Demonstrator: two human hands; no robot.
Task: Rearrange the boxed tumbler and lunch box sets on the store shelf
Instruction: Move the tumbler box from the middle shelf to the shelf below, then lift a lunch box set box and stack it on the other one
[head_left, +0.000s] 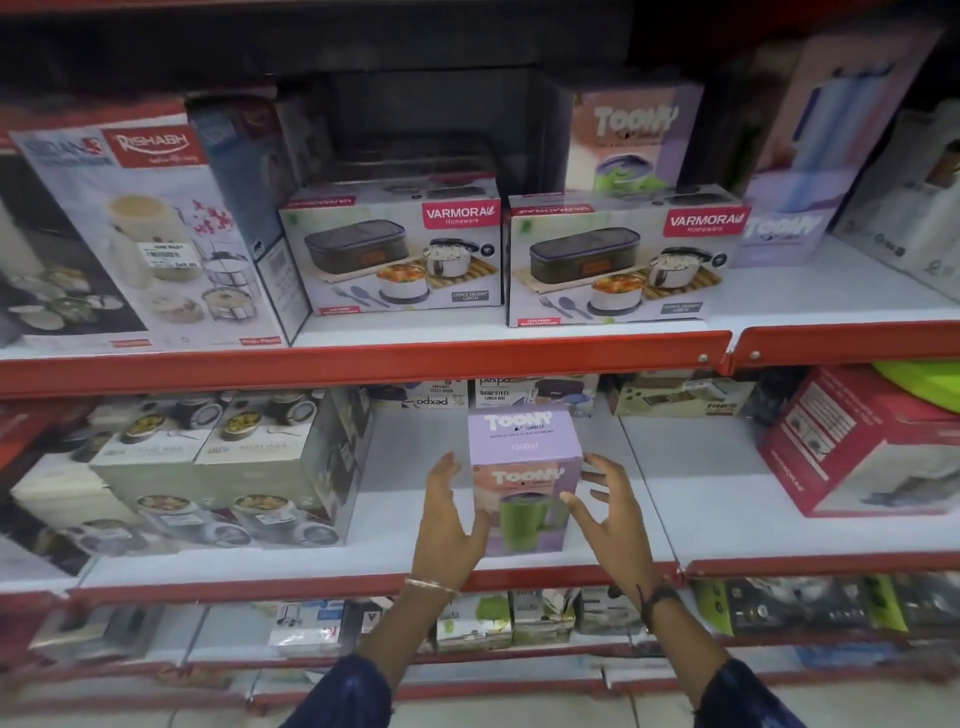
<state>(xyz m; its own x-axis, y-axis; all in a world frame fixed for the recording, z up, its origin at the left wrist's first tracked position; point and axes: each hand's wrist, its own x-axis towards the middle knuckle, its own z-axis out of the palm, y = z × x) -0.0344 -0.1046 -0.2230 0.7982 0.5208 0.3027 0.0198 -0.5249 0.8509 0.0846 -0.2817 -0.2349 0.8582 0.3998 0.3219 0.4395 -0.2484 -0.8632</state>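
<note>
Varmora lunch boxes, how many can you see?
2. One Varmora box sits mid upper shelf; the second Varmora box stands right beside it, to its right. More may hide behind them in the dark.

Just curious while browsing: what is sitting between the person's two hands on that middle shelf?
In the head view, a purple tumbler box stands upright between the left hand and the right hand, on the white shelf.
</note>
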